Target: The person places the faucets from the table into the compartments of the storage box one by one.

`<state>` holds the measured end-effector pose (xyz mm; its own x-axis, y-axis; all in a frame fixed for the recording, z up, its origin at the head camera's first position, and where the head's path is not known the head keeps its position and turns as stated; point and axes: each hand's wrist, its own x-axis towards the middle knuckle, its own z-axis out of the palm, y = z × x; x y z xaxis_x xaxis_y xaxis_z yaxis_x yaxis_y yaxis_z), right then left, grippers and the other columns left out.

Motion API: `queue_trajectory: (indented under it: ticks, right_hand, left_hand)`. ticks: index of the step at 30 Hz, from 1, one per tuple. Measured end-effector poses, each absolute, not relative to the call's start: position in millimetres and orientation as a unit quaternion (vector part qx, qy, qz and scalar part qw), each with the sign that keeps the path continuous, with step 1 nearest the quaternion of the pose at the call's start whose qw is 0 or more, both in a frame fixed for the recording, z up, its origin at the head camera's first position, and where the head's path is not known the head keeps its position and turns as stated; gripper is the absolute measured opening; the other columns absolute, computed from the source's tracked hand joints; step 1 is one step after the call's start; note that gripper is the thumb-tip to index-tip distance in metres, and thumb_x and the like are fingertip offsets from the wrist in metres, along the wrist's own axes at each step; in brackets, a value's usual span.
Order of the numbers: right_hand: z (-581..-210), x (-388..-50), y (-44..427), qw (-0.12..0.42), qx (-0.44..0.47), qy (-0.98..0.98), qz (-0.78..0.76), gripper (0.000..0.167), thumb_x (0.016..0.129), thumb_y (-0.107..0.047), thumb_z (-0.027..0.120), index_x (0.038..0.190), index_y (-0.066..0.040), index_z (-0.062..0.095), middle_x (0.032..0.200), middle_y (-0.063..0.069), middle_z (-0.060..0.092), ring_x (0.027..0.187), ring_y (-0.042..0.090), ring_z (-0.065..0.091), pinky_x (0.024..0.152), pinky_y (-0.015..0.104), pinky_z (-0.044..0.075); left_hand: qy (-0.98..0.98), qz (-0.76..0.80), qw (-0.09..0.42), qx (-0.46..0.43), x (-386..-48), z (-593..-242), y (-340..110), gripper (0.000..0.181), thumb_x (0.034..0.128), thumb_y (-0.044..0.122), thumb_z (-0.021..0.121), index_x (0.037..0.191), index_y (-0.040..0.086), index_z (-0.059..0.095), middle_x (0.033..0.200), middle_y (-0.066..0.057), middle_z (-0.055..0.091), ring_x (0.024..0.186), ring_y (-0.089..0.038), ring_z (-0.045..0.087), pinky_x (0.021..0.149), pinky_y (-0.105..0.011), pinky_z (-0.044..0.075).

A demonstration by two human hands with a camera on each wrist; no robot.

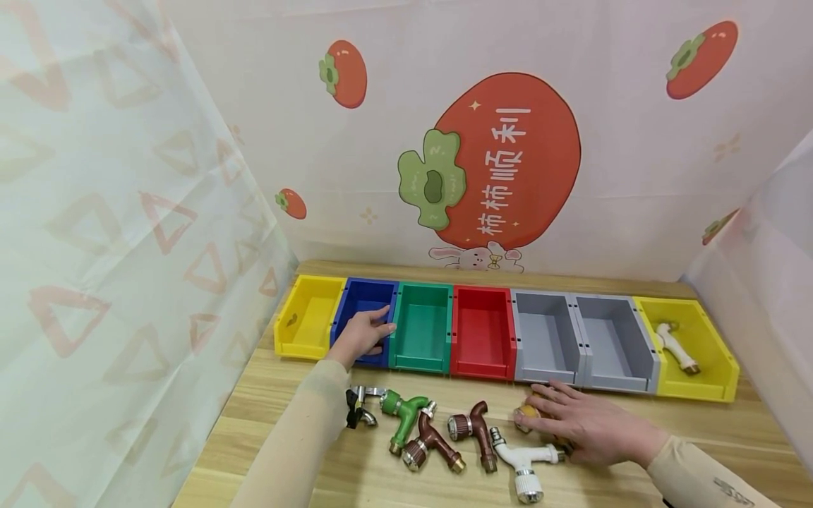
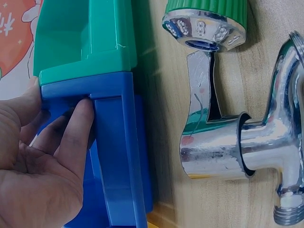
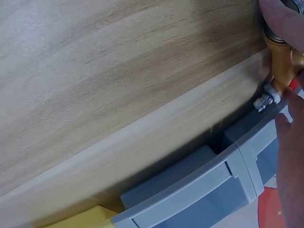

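Backdrop (image 1: 248, 63): pale printed sheet rising behind the work.

Bench (image 1: 254, 416): light wood-grain surface, carrying the bins and taps.

Bin row (image 1: 484, 369): seven open-topped bins, side by side along the back. Left to right: left yellow bin (image 1: 301, 350), blue bin (image 1: 371, 298), green bin (image 1: 420, 364), red bin (image 1: 481, 303), left grey bin (image 1: 545, 306), right grey bin (image 1: 605, 310), right yellow bin (image 1: 699, 389). By colour: two yellow, two grey, one each of blue, green and red.

Right hand (image 1: 593, 423): before the grey bins, palm down, fingers and thumb bent round the orange tap (image 3: 281, 64) and gripping it.

Left hand (image 1: 363, 333): at the blue bin, well apart from the orange tap. Its fingers are a little parted, tips by the wall next to the green bin; whether they pinch anything cannot be told.

Orange tap: directly under the right fingers, the nearer hand by far, just in front of the left grey bin. Much of it is covered. The part showing in the right wrist view runs from beneath the thumb towards the bins, chrome-tipped end nearest them. Whether it touches the bench is unclear.

Taps, counted: seven. One orange, gripped; one chrome tap (image 2: 211, 154), one green tap (image 1: 406, 416), two brown taps (image 1: 479, 432) and one white tap (image 1: 524, 460) on the bench; one second white tap (image 1: 675, 346) inside the right yellow bin.
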<state>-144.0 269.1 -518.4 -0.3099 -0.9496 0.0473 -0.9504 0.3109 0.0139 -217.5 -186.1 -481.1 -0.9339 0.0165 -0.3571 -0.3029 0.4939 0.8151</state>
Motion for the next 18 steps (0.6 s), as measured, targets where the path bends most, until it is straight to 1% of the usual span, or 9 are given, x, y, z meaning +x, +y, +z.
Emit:
queue_trajectory:
  ticks: [3, 9, 13, 18]
  right_hand:
    - [-517.4, -142.1, 270.0, 0.023, 0.584, -0.811, 0.009, 0.108, 0.068, -0.029, 0.090, 0.161, -0.027, 0.036, 0.154, 0.018, 0.048, 0.136, 0.042, 0.051, 0.124, 0.028, -0.017]
    - [-515.2, -139.0, 271.4, 0.052, 0.593, -0.804, 0.006, 0.107, 0.065, -0.030, 0.091, 0.159, -0.024, 0.040, 0.151, 0.020, 0.051, 0.133, 0.039, 0.055, 0.126, 0.039, -0.015]
    - [-514.7, -136.5, 272.9, 0.048, 0.592, -0.805, 0.004, 0.109, 0.064, -0.029, 0.091, 0.160, -0.024, 0.039, 0.151, 0.021, 0.051, 0.133, 0.041, 0.054, 0.125, 0.040, -0.018]
    - [-514.9, -133.5, 273.1, 0.045, 0.581, -0.813, 0.012, 0.112, 0.061, -0.032, 0.093, 0.160, -0.027, 0.039, 0.150, 0.019, 0.050, 0.134, 0.039, 0.052, 0.125, 0.042, -0.016]
  left_hand:
    - [0.849, 0.497, 0.160, -0.083, -217.6, -482.0, -186.2, 0.061, 0.1035, 0.030, 0.063, 0.159, 0.030, 0.038, 0.151, -0.013, 0.053, 0.129, -0.030, 0.060, 0.090, -0.042, 0.060]
    - [0.849, 0.496, 0.159, -0.083, -217.4, -482.5, -186.7, 0.061, 0.1035, 0.030, 0.063, 0.159, 0.030, 0.037, 0.152, -0.013, 0.052, 0.130, -0.030, 0.059, 0.090, -0.042, 0.060]
    - [0.848, 0.498, 0.160, -0.083, -217.4, -481.9, -186.3, 0.061, 0.1036, 0.030, 0.063, 0.159, 0.030, 0.037, 0.153, -0.013, 0.052, 0.130, -0.030, 0.059, 0.091, -0.042, 0.060]
    - [0.848, 0.499, 0.161, -0.083, -217.4, -481.9, -186.8, 0.062, 0.1032, 0.031, 0.063, 0.159, 0.030, 0.038, 0.153, -0.012, 0.051, 0.130, -0.030, 0.059, 0.091, -0.042, 0.060]
